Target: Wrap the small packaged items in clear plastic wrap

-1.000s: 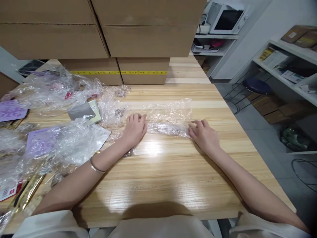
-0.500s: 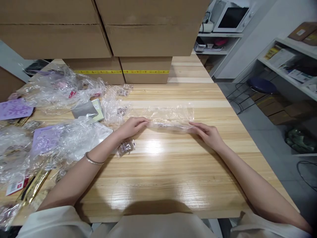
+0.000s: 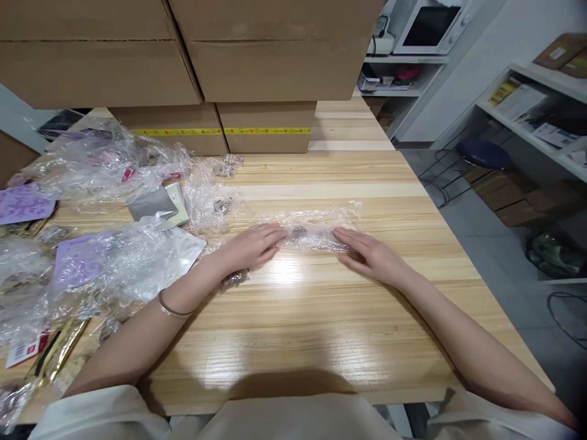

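A strip of clear, crinkled plastic film (image 3: 316, 231) lies rolled across the middle of the wooden table (image 3: 321, 318). My left hand (image 3: 254, 245) rests flat on the film's left end with fingers stretched out. My right hand (image 3: 369, 256) lies flat on its right end, fingers extended and pressing down. Something small and dark shows inside the roll between the two hands. A small wrapped item (image 3: 233, 280) peeks out under my left wrist, which wears a thin bracelet (image 3: 172, 308).
Crumpled clear bags (image 3: 114, 165), purple cards (image 3: 22, 203), a grey pouch (image 3: 151, 205) and gold packets (image 3: 55, 354) crowd the table's left side. Stacked cardboard boxes (image 3: 266, 73) stand at the back. Shelves (image 3: 541, 116) and a stool (image 3: 481, 156) are to the right.
Both hands have moved inward along the film, closer together, and now press it flat; the film has been rolled into a tighter, narrower strip.
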`<state>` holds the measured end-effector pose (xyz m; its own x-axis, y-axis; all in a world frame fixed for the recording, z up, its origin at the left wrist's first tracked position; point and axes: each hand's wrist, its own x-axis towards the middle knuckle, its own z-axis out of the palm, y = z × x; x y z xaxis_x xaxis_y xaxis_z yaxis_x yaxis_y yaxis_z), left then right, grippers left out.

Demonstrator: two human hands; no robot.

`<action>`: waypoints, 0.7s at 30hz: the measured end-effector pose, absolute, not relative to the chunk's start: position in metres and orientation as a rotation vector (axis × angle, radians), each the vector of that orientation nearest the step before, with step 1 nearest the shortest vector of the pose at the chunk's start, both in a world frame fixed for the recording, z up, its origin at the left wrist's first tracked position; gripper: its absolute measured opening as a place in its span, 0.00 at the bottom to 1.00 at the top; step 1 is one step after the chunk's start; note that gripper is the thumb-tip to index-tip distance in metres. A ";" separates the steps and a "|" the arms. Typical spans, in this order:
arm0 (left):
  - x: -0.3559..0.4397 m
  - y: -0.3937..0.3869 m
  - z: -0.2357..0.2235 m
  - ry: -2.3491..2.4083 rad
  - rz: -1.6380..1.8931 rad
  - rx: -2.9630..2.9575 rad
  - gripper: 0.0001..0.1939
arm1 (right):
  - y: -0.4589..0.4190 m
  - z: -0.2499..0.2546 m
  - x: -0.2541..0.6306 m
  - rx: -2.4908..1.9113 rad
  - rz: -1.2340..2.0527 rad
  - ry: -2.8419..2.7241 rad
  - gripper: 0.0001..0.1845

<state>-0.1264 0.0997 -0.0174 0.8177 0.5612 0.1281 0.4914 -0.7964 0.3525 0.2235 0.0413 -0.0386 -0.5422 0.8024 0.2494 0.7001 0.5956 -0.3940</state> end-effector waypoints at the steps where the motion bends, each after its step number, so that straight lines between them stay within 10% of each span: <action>1: -0.128 0.101 -0.015 0.845 0.334 2.641 0.20 | 0.043 -0.040 0.225 -1.254 0.383 -2.352 0.23; 7: -0.127 0.109 -0.014 1.122 0.392 2.333 0.19 | 0.052 -0.049 0.222 -1.643 0.546 -1.805 0.20; 13: -0.113 0.093 -0.012 1.197 0.579 2.856 0.15 | 0.044 -0.042 0.206 -1.643 -0.165 -2.000 0.27; 17: -0.106 0.065 0.000 0.656 0.259 3.006 0.21 | 0.030 -0.036 0.187 -1.295 -0.133 -2.361 0.34; 21: -0.101 0.051 0.000 1.107 -0.066 2.979 0.22 | 0.025 -0.039 0.172 -1.202 0.130 -2.648 0.35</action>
